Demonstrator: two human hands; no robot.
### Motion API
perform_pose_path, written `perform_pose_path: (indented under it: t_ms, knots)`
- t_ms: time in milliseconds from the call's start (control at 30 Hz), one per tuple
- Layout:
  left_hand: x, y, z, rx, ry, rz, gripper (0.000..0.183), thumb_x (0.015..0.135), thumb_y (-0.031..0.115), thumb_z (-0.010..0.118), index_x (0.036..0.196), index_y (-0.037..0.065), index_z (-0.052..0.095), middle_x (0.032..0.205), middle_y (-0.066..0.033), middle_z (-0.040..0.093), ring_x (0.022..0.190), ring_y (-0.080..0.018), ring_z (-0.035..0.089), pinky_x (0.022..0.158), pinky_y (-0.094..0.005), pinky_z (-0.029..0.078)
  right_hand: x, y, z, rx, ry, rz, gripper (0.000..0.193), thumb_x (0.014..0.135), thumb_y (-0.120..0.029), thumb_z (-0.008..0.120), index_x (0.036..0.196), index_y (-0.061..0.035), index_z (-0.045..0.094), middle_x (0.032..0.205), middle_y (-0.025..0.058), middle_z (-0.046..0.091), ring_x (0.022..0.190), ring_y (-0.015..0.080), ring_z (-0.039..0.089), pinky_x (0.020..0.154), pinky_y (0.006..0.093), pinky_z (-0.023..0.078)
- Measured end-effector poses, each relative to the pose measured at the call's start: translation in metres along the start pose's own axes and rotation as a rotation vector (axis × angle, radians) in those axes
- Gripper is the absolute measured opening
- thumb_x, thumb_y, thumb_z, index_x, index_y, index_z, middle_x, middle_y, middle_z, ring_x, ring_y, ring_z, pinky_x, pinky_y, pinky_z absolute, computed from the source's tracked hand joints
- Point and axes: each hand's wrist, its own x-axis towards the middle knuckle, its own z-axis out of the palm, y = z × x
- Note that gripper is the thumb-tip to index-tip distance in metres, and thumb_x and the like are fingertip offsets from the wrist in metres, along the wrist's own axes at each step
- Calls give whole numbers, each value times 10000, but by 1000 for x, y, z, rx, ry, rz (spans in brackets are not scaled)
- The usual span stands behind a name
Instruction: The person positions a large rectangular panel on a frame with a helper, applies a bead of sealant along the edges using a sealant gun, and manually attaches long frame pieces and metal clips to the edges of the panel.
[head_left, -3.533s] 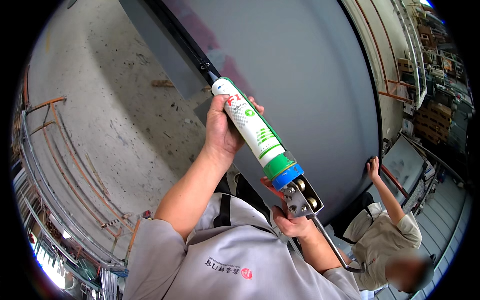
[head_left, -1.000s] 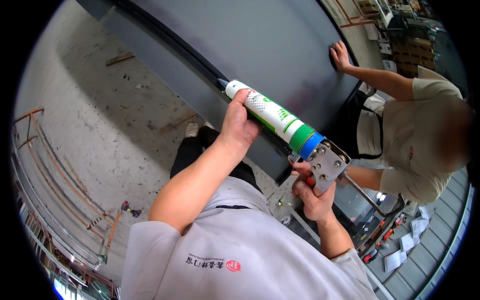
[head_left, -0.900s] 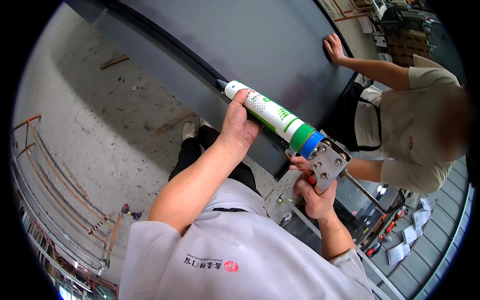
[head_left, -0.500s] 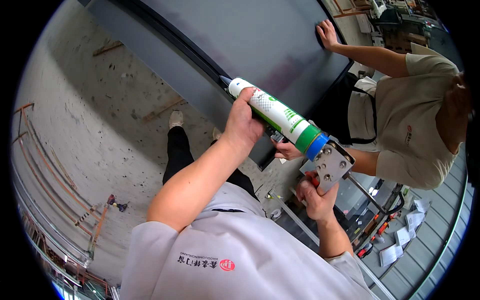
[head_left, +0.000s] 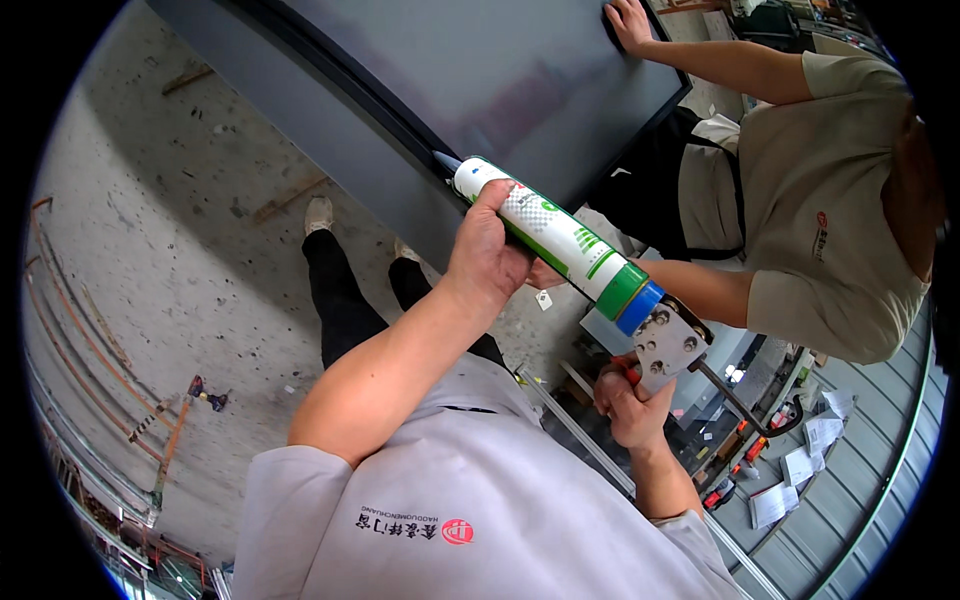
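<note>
A caulking gun (head_left: 668,345) with a white and green sealant cartridge (head_left: 555,232) lies slantwise in front of me. My left hand (head_left: 488,245) is wrapped round the cartridge towards its front. Lower right, my right hand (head_left: 632,405) is closed on the gun's handle and red trigger, its fingers partly hidden. The dark nozzle (head_left: 446,160) points up-left and meets the black edge strip (head_left: 350,85) of a large grey panel (head_left: 480,70). Whether a bead of sealant comes out cannot be made out.
On the right a co-worker (head_left: 810,190) rests one hand (head_left: 630,25) on the panel's far edge; their other hand (head_left: 545,275) is partly behind the cartridge. A power drill (head_left: 207,393) lies near metal frames at the left. Papers (head_left: 800,465) hang at the right wall.
The nozzle has slid a little along the edge strip, towards its near end. Floor and panel have shifted up and left in view. Both my hands keep their grip.
</note>
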Motion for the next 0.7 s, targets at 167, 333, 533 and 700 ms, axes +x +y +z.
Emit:
perform_pose_path:
  t_ms: [167, 333, 533, 700]
  knots:
    - [-12, -21, 4, 36, 5, 14, 250, 934, 278, 541, 1044, 59, 493, 983, -132, 594, 917, -313, 604, 813, -563, 491, -11, 11, -19, 23, 30, 59, 170, 836, 74, 523, 996, 34, 480, 589, 70, 503, 439, 141, 468, 407, 277, 374]
    - [-5, -43, -7, 1, -20, 11, 243, 932, 258, 542, 1052, 52, 491, 981, -119, 584, 928, -283, 602, 840, -530, 493, -22, 21, -33, 32, 77, 74, 169, 835, 85, 577, 981, 49, 500, 603, 60, 528, 457, 126, 491, 420, 272, 374]
    - [7, -63, -20, -101, -16, 49, 239, 920, 192, 552, 1083, 30, 487, 998, -116, 584, 935, -287, 605, 948, -491, 491, -33, 24, -44, 44, 67, 75, 176, 834, 100, 554, 990, 47, 492, 593, 59, 523, 444, 128, 481, 410, 271, 361]
    - [2, -77, -20, -142, 35, -6, 243, 912, 168, 560, 1094, 25, 484, 998, -123, 594, 953, -283, 615, 974, -471, 492, -44, 23, -54, 22, 85, 94, 171, 848, 91, 562, 991, 36, 486, 587, 59, 512, 428, 129, 466, 399, 277, 355]
